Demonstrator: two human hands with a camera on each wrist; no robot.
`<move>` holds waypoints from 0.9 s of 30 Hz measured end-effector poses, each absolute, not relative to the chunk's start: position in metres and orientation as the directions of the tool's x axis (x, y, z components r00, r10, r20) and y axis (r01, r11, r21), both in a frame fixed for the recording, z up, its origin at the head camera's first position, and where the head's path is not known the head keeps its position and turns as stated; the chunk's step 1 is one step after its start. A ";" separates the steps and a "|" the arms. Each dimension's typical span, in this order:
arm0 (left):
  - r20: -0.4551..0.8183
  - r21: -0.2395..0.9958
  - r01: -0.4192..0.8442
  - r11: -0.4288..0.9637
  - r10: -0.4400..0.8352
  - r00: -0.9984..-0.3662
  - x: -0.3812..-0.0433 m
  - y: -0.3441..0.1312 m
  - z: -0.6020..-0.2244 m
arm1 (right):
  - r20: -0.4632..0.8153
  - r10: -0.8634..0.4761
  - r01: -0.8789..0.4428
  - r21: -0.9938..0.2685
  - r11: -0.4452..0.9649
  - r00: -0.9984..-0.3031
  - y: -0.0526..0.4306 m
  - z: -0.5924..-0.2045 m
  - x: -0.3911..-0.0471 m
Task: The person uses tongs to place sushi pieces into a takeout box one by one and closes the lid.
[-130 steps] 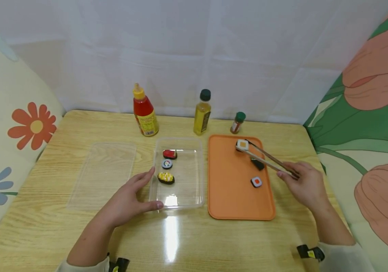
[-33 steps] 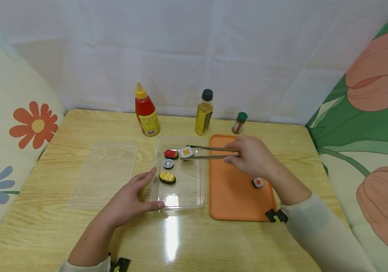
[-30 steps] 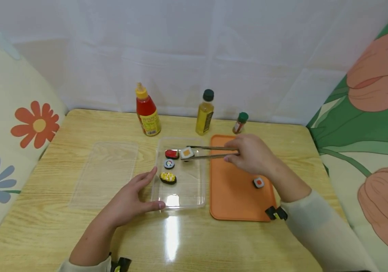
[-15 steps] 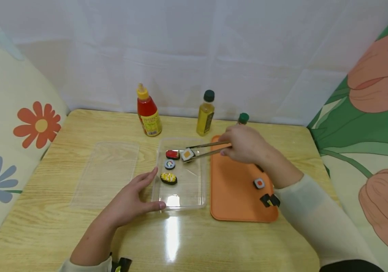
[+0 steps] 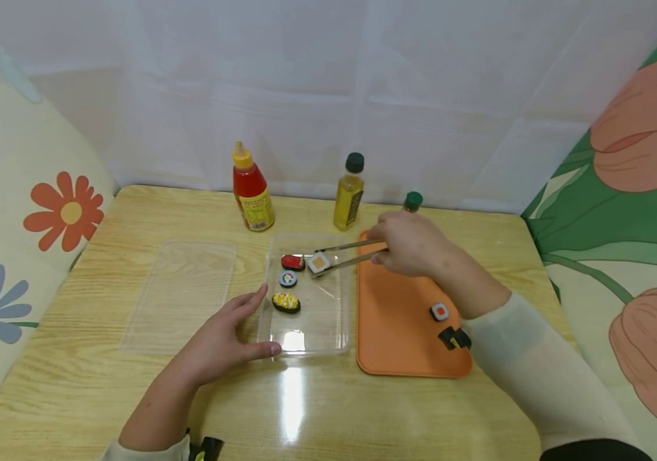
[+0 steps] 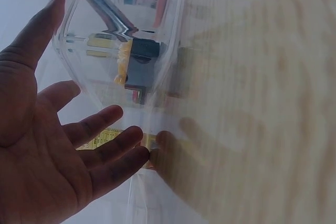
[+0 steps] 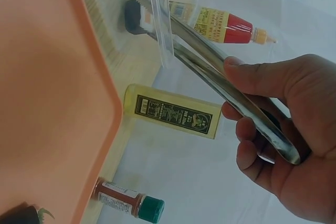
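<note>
Left hand (image 5: 221,339) spread, thumb apart from fingers, at left wall of clear rectangular plastic box (image 5: 319,326). Right hand (image 5: 412,243) pinching long silver metal tongs (image 7: 249,109); long axis crosswise, tilted down, tips pointing left into box. White square sushi piece with orange centre (image 5: 319,263) between tips, inside box, beside red-topped oval sushi (image 5: 292,262). Farther: red squeeze bottle with yellow cap (image 5: 252,198).
</note>
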State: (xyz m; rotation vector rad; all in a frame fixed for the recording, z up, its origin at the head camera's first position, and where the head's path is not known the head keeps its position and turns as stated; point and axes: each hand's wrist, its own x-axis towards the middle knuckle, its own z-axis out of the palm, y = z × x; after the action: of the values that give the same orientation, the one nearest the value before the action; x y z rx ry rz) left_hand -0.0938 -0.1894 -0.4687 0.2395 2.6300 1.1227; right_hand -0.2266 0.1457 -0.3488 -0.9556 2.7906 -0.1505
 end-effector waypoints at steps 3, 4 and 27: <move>-0.187 0.722 0.044 0.690 0.255 -0.949 -0.094 -0.189 -0.469 | -0.135 -0.622 -0.603 -0.161 0.782 -0.771 0.147 -0.349 -0.226; -0.187 0.722 0.043 0.691 0.255 -0.949 -0.094 -0.189 -0.469 | -0.133 -0.624 -0.605 -0.161 0.780 -0.770 0.148 -0.348 -0.225; -0.179 0.719 0.057 0.693 0.263 -0.948 -0.096 -0.188 -0.469 | -0.007 -0.642 -0.619 -0.257 0.742 -0.767 0.185 -0.366 -0.212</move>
State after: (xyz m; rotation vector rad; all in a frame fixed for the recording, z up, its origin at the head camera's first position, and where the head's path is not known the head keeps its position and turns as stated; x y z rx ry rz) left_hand -0.0962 -0.1883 -0.4687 0.2549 2.6365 1.1060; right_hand -0.2119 0.1851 -0.3657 -1.0321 2.8431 -0.3675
